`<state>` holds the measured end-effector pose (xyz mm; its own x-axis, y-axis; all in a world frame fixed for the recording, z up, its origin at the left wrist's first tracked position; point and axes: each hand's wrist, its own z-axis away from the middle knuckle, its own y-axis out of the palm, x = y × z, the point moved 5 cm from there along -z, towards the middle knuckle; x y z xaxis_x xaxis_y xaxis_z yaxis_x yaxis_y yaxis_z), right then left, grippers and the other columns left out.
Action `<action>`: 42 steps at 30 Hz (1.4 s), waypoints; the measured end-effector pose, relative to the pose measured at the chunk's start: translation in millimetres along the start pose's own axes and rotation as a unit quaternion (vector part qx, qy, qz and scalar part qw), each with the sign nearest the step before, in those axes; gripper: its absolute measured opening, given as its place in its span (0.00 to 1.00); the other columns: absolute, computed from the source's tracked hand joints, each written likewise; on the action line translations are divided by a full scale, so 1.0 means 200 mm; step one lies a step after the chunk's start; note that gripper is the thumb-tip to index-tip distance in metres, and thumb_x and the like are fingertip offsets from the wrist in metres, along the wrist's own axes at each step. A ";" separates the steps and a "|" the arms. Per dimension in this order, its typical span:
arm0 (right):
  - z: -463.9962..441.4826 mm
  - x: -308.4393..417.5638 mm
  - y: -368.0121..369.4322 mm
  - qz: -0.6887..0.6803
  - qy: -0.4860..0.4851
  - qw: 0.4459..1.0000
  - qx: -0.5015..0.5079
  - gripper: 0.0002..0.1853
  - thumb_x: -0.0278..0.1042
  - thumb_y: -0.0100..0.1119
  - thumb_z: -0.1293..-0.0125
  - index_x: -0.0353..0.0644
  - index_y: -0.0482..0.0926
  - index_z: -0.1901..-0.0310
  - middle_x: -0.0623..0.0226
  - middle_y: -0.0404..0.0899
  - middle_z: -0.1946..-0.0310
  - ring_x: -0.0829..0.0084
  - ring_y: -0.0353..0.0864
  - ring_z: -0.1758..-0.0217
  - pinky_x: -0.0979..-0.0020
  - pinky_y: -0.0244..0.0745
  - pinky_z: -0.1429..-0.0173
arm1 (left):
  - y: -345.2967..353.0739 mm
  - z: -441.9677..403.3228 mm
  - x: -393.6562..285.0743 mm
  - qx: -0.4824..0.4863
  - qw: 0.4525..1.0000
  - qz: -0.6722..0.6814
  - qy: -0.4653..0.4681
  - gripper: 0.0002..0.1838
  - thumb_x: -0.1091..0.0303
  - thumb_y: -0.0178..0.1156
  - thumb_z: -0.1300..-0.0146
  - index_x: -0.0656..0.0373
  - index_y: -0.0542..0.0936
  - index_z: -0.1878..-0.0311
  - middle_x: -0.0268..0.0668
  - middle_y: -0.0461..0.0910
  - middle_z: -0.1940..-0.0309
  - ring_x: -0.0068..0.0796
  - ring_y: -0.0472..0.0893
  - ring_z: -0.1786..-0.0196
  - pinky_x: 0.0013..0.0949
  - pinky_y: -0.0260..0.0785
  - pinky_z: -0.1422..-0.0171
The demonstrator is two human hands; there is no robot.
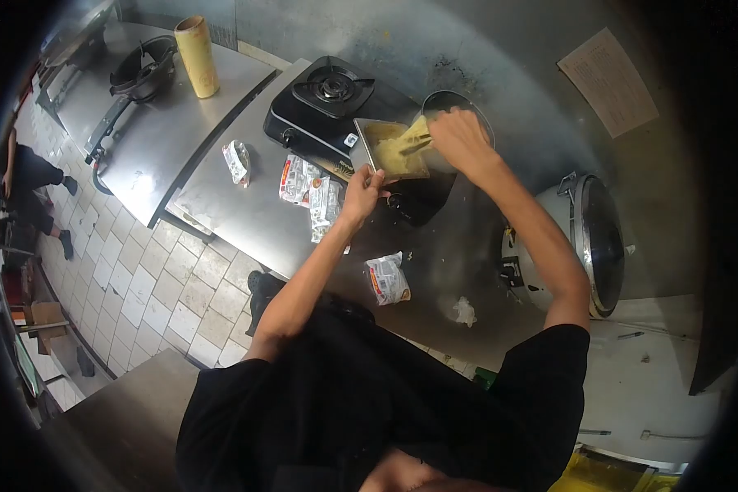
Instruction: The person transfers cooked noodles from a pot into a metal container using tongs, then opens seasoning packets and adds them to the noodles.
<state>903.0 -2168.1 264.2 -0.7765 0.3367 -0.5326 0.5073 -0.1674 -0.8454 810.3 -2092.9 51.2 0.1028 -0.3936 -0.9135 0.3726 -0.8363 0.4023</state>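
Note:
My left hand (364, 195) grips the near edge of a rectangular metal pan (364, 139), its thumb over the rim. The pan is tilted and holds soft yellow food (392, 154). Above its right side, my right hand (461, 135) is closed around a dark utensil (416, 148), perhaps tongs, whose exact kind is unclear. Some yellow food clings around the utensil. Partly hidden behind my right hand is a round pot (436, 100). Below both, a black two-burner gas stove (303, 111) stands on the steel counter.
Foil-like packets (325, 205) lie left of the stove's front, with another packet (388, 279) nearer me. A large lidded metal pot (549, 238) stands right. A cling film roll (197, 57) and a wok (145, 75) occupy the left counter. Another person's legs (37, 180) show far left.

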 end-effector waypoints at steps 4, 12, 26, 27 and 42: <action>0.01 -0.11 -0.17 -0.085 0.014 0.995 0.051 0.16 0.47 0.70 0.45 0.41 0.85 0.66 0.55 0.83 0.69 0.56 0.84 0.62 0.58 0.76 0.57 | 0.00 0.01 0.01 0.006 1.000 0.019 -0.007 0.11 0.64 0.51 0.23 0.63 0.72 0.56 0.42 0.80 0.52 0.34 0.84 0.48 0.31 0.79 0.55; 0.14 -0.71 0.09 -0.344 0.167 0.906 0.181 0.22 0.56 0.66 0.39 0.40 0.86 0.69 0.61 0.81 0.78 0.62 0.78 0.73 0.62 0.72 0.65 | 0.00 0.01 0.00 0.013 1.000 0.010 -0.009 0.10 0.64 0.50 0.23 0.62 0.71 0.59 0.44 0.80 0.50 0.34 0.84 0.47 0.31 0.79 0.55; 0.17 -0.81 0.92 -0.139 0.217 0.890 0.377 0.30 0.64 0.53 0.34 0.40 0.87 0.59 0.53 0.85 0.53 0.52 0.83 0.48 0.54 0.74 0.41 | 0.01 0.04 -0.04 -0.003 1.000 0.019 -0.010 0.11 0.64 0.52 0.24 0.62 0.73 0.59 0.38 0.80 0.56 0.28 0.83 0.54 0.31 0.79 0.58; 0.17 -0.81 0.95 -0.195 0.214 0.887 0.359 0.33 0.66 0.50 0.33 0.40 0.88 0.65 0.51 0.85 0.60 0.52 0.84 0.52 0.56 0.74 0.42 | 0.01 0.04 -0.03 -0.003 1.000 0.018 -0.012 0.11 0.64 0.52 0.24 0.62 0.73 0.59 0.38 0.80 0.56 0.28 0.83 0.54 0.31 0.79 0.58; -0.02 -0.67 1.19 -0.309 0.285 0.901 0.110 0.24 0.55 0.61 0.35 0.38 0.84 0.72 0.56 0.83 0.76 0.61 0.82 0.71 0.62 0.73 0.62 | 0.01 0.02 -0.03 0.004 1.000 0.016 0.002 0.10 0.66 0.51 0.23 0.62 0.72 0.59 0.41 0.81 0.54 0.33 0.84 0.48 0.32 0.79 0.56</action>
<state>1130.3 -2250.3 134.2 -0.5353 0.8390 0.0973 -0.0907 0.0575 -0.9942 806.8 -2094.0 57.4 0.1187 -0.4187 -0.9003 0.3611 -0.8265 0.4319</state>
